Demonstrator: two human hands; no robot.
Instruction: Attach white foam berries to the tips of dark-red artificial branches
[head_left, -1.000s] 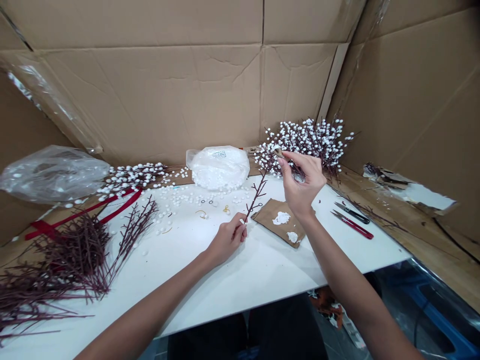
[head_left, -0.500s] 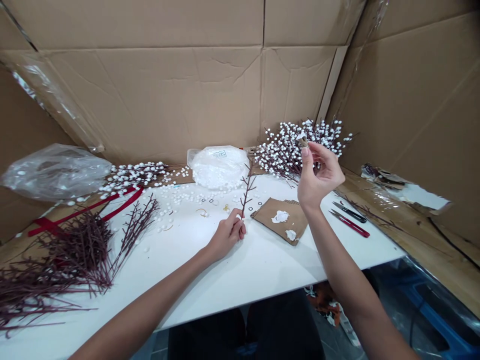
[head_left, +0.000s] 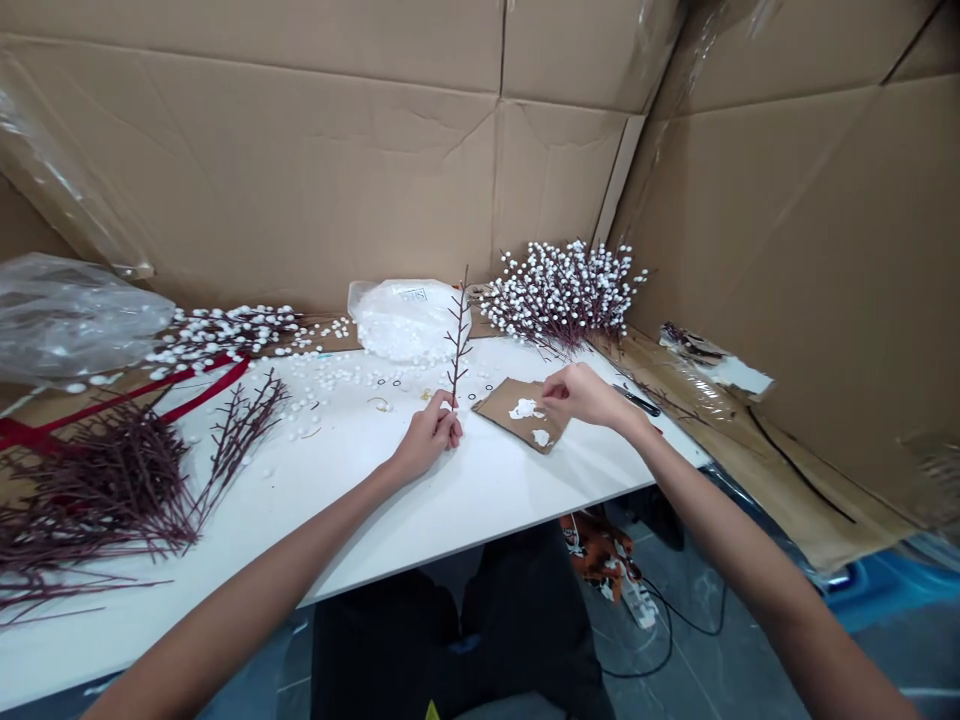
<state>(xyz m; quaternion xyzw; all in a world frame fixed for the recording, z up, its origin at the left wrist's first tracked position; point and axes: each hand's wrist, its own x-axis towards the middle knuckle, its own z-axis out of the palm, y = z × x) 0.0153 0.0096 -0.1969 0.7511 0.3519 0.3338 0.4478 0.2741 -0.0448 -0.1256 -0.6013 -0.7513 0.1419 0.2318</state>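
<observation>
Pinching twig (head_left: 456, 345) by base in closed left hand (head_left: 431, 432), upright over bench (head_left: 487, 500), tips clear for work. Hovering right hand (head_left: 581, 395) at paste card (head_left: 501, 402), fingers bunched; cannot tell whether holding anything.

The space is enclosed by walls of flattened cardboard sheets (head_left: 300, 180), creased and joined at the seams. A white tabletop (head_left: 487, 500) is set before them. Below it, a grey floor (head_left: 697, 690) is crossed by a black cable (head_left: 666, 640). Everything is evenly lit.
</observation>
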